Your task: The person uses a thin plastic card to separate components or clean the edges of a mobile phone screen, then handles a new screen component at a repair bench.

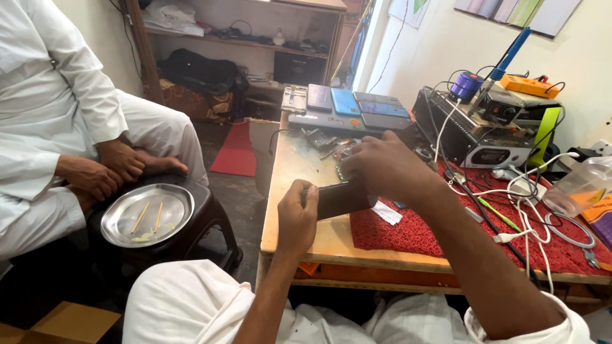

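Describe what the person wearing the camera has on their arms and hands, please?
Both hands are bare: no gloves, rings or watch show on the left hand or the right hand. The forearms are uncovered too. A white sleeve ends near the right elbow, its hem rolled or bunched; the rest of the clothing is the same loose white cloth.

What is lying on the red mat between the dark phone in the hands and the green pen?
In the head view, a small white paper scrap lies on the red mat between the phone and the green pen; otherwise bare mat.
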